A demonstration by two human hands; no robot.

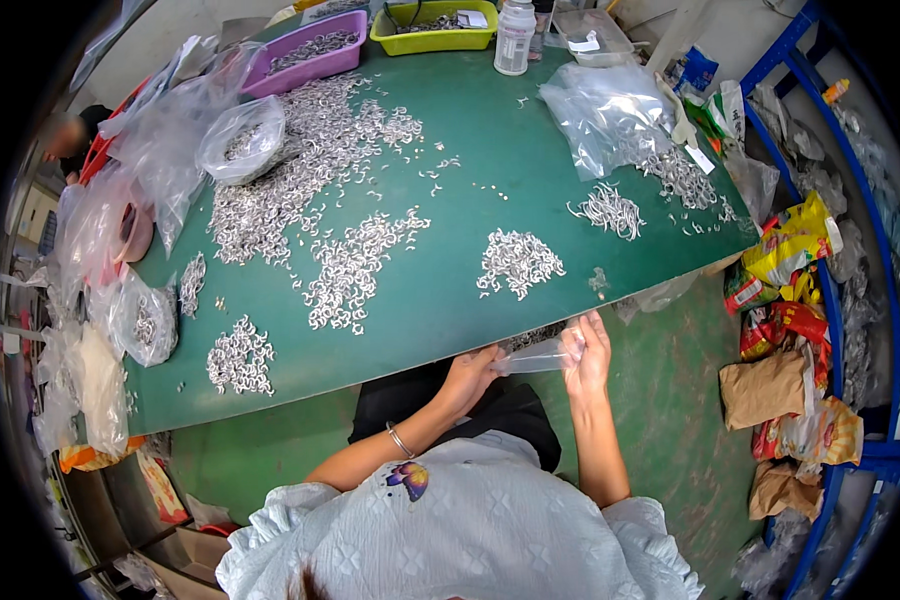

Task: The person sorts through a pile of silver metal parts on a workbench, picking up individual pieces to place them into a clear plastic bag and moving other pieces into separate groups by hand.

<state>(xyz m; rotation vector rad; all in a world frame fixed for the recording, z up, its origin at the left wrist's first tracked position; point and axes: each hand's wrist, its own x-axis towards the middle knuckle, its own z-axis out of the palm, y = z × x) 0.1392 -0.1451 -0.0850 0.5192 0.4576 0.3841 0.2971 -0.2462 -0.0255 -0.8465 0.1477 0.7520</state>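
At the near edge of the green table (440, 215), both hands are closed on a clear plastic bag (536, 358). My left hand (472, 376) pinches its left end, with the fingertips close to the table edge. The other end is gripped by my right hand (587, 352), its fingers raised and pressed together. Dark grey small pieces show just above the bag, under the table edge; whether they lie inside it I cannot tell. Nearest on the tabletop is a heap of small curved metal pieces (519, 264). Another small heap (240, 357) lies at the table's front left.
A large spread of metal pieces (305, 165) covers the back left, beside a purple basket (305, 52) and a yellow-green basket (434, 38). A white bottle (514, 40) stands at the back. Plastic bags (610, 115) lie back right. Blue shelving (855, 210) stands to the right.
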